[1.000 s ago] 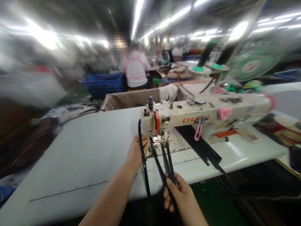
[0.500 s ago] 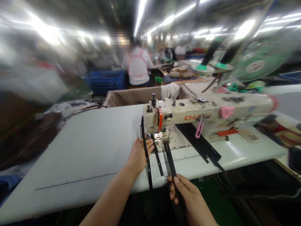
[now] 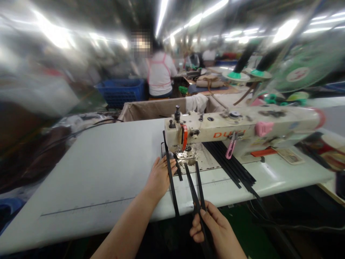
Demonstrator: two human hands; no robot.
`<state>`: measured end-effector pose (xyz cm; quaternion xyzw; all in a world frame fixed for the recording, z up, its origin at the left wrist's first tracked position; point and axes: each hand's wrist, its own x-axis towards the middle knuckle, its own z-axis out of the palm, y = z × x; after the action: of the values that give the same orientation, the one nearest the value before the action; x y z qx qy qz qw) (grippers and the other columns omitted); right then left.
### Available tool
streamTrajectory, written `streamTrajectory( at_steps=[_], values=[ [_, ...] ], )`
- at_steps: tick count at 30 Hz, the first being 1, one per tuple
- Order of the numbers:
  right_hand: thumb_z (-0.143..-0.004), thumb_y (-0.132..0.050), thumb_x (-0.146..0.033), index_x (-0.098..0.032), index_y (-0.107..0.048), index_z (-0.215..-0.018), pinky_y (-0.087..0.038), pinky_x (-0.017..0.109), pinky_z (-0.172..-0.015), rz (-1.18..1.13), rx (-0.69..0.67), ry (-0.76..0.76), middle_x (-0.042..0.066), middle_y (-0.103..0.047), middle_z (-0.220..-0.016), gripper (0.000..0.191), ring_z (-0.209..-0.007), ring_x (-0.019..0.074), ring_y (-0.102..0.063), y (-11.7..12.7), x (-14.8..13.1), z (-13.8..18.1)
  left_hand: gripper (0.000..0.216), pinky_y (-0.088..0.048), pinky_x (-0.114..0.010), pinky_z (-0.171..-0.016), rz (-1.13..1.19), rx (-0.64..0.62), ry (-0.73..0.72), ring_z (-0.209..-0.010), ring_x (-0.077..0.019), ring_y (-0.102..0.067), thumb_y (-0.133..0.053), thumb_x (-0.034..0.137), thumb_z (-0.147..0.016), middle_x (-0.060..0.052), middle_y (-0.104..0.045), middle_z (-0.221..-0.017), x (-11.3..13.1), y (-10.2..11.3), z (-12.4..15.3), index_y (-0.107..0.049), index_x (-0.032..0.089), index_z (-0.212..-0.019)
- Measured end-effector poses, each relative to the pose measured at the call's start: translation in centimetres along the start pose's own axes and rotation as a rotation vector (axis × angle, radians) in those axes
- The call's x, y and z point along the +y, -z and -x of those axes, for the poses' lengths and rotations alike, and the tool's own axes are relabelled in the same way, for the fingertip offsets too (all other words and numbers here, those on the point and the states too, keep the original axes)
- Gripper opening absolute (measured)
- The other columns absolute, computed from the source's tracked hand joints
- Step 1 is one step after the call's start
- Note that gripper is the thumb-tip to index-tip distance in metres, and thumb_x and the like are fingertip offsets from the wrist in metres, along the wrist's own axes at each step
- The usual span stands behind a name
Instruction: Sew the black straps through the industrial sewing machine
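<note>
White tabletop (image 3: 107, 162) spreads wide left of our left hand (image 3: 159, 179), whose grip we cannot tell; rightward, our right hand (image 3: 211, 223) pinches black strips (image 3: 192, 185) at the front edge, lengthwise toward the sewing machine (image 3: 201, 128).

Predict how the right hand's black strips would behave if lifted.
The black strips look light, being narrow and thin. They may fan out, as their far ends spread beyond the right hand. Probably springy, as those ends run nearly straight.

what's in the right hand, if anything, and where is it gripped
The right hand grips black strips partway along, below their two upper ends.
</note>
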<state>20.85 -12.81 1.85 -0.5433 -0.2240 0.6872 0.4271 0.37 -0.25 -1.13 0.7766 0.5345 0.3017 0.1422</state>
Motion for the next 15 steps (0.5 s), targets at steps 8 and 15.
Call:
streamTrajectory(
  at_steps=[8,15],
  values=[
    [-0.063,-0.086,-0.067,-0.018,-0.063,-0.107,-0.054,0.027,-0.05,0.04,-0.035,0.005,-0.002,-0.069,-0.063,0.07,-0.055,0.0175,-0.069,-0.57,-0.44,-0.53,0.027,-0.034,-0.057,-0.122,-0.008,0.039,-0.021,-0.14,-0.0288,-0.052,-0.053,0.027,-0.102,-0.006,-0.072,-0.129,-0.49,-0.47,-0.07,-0.072,0.023,-0.121],
    [-0.06,-0.087,-0.067,-0.018,-0.062,-0.109,-0.054,0.028,-0.049,0.034,-0.054,-0.011,-0.002,-0.069,-0.063,0.074,-0.055,0.0185,-0.07,-1.05,-0.2,-0.95,0.029,-0.033,-0.056,-0.123,0.015,0.034,0.001,-0.139,-0.0269,-0.053,-0.05,0.028,-0.103,-0.006,-0.071,-0.132,0.08,-0.13,0.07,-0.071,0.024,-0.122]
  ],
)
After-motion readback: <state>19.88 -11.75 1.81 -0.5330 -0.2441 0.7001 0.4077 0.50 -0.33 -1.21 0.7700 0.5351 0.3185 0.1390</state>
